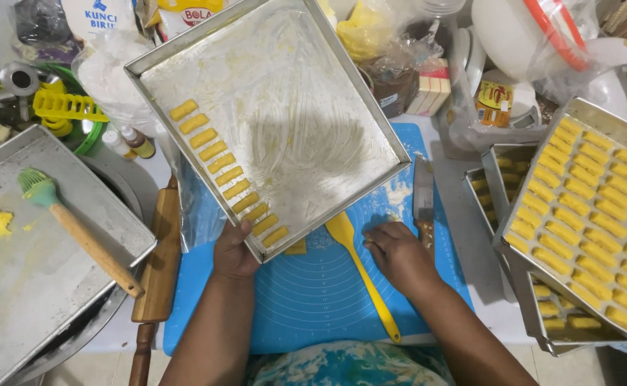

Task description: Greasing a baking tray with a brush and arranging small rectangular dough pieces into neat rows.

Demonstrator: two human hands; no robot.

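Note:
My left hand (232, 251) grips the near corner of a greased metal baking tray (292, 121), holding it tilted over a blue silicone mat (313, 293). A row of several yellow dough sticks (227, 175) lies along the tray's left edge. My right hand (399, 251) rests palm down on the mat, fingers together, just right of a yellow spatula (360, 268) and touching the handle end of a knife (423, 200). One yellow dough piece (297, 248) sits on the mat under the tray's edge.
At the right, stacked trays (592, 214) are filled with dough sticks. A wooden rolling pin (157, 264) lies left of the mat. Another metal tray (27, 271) holds a green brush with wooden handle (77, 232). Bags, bottles and containers crowd the back.

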